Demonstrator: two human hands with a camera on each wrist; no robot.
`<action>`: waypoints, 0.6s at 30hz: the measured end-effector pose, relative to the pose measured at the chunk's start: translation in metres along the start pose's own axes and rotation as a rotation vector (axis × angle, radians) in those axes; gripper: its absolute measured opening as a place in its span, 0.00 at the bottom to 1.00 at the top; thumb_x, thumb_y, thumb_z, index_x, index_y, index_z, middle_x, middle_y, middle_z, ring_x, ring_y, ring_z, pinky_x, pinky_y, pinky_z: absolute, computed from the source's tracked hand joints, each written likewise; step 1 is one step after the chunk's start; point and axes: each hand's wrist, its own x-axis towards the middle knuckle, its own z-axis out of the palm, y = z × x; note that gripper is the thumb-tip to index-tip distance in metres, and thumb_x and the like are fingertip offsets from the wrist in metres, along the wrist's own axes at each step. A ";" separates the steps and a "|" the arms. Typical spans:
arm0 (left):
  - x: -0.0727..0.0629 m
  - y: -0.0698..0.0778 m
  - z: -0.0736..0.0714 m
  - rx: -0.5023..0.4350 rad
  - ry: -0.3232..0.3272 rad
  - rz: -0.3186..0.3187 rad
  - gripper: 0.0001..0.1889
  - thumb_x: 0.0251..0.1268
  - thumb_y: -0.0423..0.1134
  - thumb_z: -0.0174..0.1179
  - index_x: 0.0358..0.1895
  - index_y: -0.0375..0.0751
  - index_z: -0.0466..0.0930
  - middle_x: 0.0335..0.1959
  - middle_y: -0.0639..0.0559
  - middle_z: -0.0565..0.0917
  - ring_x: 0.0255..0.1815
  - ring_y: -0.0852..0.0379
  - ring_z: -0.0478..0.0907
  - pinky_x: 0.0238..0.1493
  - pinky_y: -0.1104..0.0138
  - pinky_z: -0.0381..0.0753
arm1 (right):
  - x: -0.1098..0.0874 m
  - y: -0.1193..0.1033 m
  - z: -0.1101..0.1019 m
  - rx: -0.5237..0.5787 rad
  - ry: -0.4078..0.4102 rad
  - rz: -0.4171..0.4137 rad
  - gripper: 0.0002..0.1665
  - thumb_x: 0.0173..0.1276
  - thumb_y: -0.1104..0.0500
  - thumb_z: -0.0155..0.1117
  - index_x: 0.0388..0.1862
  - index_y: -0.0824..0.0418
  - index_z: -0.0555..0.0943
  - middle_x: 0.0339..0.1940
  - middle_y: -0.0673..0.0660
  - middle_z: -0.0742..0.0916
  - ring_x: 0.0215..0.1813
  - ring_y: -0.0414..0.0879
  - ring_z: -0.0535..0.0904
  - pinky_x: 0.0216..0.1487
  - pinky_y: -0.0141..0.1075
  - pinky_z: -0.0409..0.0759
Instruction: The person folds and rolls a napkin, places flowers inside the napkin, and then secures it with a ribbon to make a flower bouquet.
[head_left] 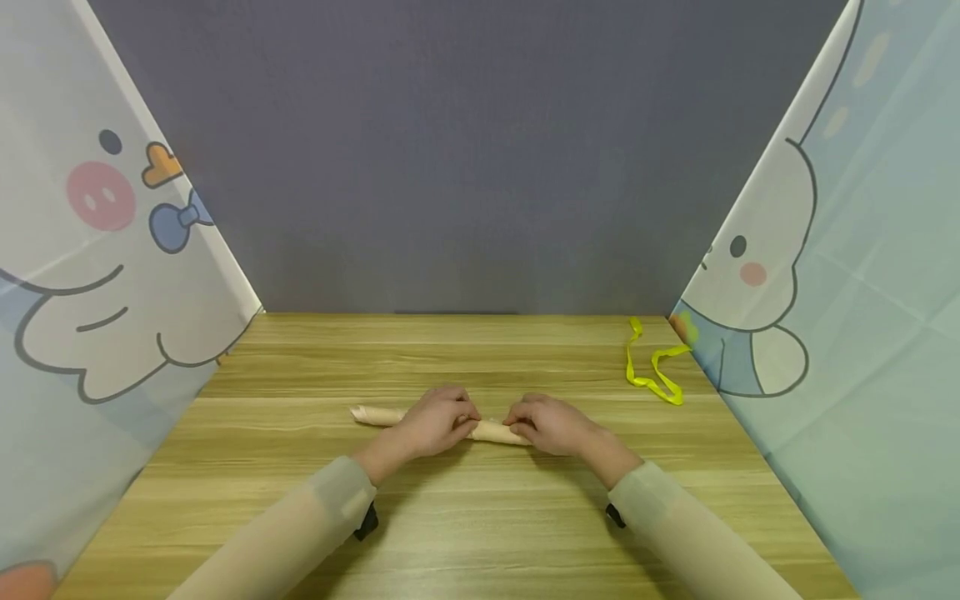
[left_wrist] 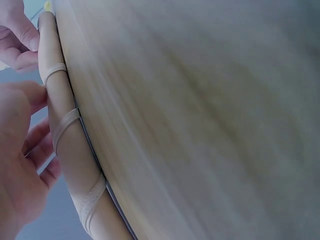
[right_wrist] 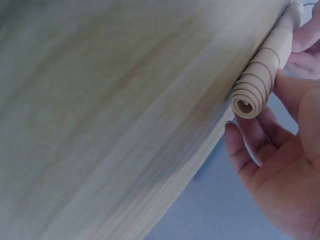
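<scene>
A long, thin roll of beige cloth (head_left: pixel 377 415) lies crosswise on the wooden table (head_left: pixel 480 517). My left hand (head_left: pixel 435 422) pinches it near its middle, fingers on the far side and thumb on the near side. Closer to its right end, my right hand (head_left: pixel 553 423) pinches the roll the same way, a short gap between the two hands. Narrow bands wind slantwise around the cloth roll (left_wrist: pixel 65 125) in the left wrist view. Seen from the right wrist, the near end of the roll (right_wrist: pixel 257 82) shows spiral layers around a small hollow.
A crumpled bright yellow ribbon (head_left: pixel 637 382) lies at the table's back right. Behind the table stands a dark grey panel (head_left: pixel 465 150). Cartoon-printed cloths hang along the left side (head_left: pixel 45 350) and the right side (head_left: pixel 885 333).
</scene>
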 end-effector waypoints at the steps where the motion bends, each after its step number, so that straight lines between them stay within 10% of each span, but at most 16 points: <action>1: 0.000 0.000 0.000 0.001 0.000 -0.006 0.08 0.81 0.44 0.68 0.51 0.50 0.94 0.43 0.56 0.84 0.43 0.58 0.77 0.47 0.57 0.79 | 0.000 0.000 0.000 -0.006 0.000 0.005 0.09 0.84 0.56 0.66 0.55 0.52 0.91 0.47 0.49 0.89 0.44 0.40 0.82 0.48 0.39 0.85; 7: 0.003 0.002 0.001 0.020 -0.010 -0.035 0.12 0.80 0.50 0.68 0.52 0.50 0.96 0.42 0.58 0.81 0.42 0.59 0.73 0.44 0.63 0.72 | 0.001 0.000 0.000 -0.022 0.014 -0.015 0.08 0.84 0.58 0.66 0.57 0.52 0.86 0.44 0.50 0.91 0.42 0.40 0.85 0.45 0.39 0.86; 14: 0.009 0.005 0.003 -0.026 0.030 -0.088 0.08 0.77 0.47 0.72 0.52 0.52 0.92 0.43 0.57 0.87 0.47 0.53 0.81 0.64 0.40 0.78 | -0.001 -0.001 -0.004 0.036 -0.007 -0.031 0.06 0.82 0.59 0.69 0.50 0.51 0.90 0.46 0.48 0.94 0.41 0.35 0.86 0.43 0.32 0.85; 18: 0.010 0.007 0.004 -0.026 0.078 -0.054 0.04 0.73 0.43 0.75 0.46 0.53 0.93 0.40 0.57 0.86 0.42 0.57 0.80 0.57 0.52 0.84 | -0.003 -0.004 -0.006 0.065 -0.032 -0.021 0.06 0.82 0.59 0.69 0.50 0.53 0.91 0.43 0.48 0.94 0.37 0.32 0.83 0.39 0.30 0.83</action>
